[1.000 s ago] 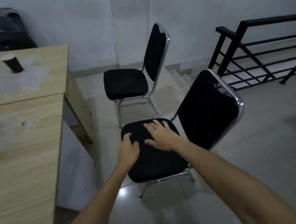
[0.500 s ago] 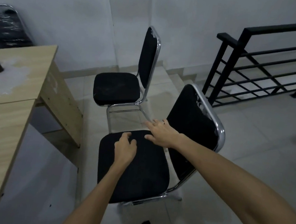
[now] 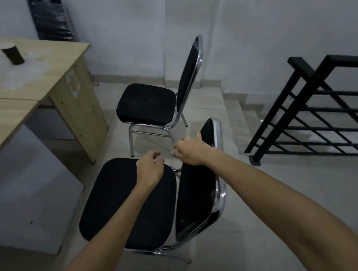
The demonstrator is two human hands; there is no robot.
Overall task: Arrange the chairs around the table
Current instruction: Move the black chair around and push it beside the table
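Chairs stand in a loose line beside the wooden table (image 3: 22, 105). The near chair (image 3: 131, 201), black padded seat on a chrome frame, sits right below the person, its seat facing the table's open side and its backrest turned edge-on, so only a narrow dark strip and the shiny rail show. Its front legs are hidden under the seat; one rear foot pokes out on the tiled floor (image 3: 276, 211).

The left hand (image 3: 149, 170) hovers over the far edge of that seat with fingers loosely curled and nothing in them; whether it touches the cushion is hard to tell. The right hand (image 3: 190, 151) reaches across to the top of the backrest, fingers bent near the chrome rail. I cannot tell whether it actually grips the rail, since the hand's back hides the fingertips.

Just beyond stands the second chair (image 3: 148, 104), upright, also side-on, its seat toward the table's end panel. A third chair back (image 3: 50, 17) rises behind the table against the wall, its seat hidden by the tabletop.

On the table stands a dark cup (image 3: 12, 53) on a pale dusty patch. A black railing (image 3: 321, 115) guards stairs at the right, cut off by the frame edge. Dark shoe tips show at the bottom.
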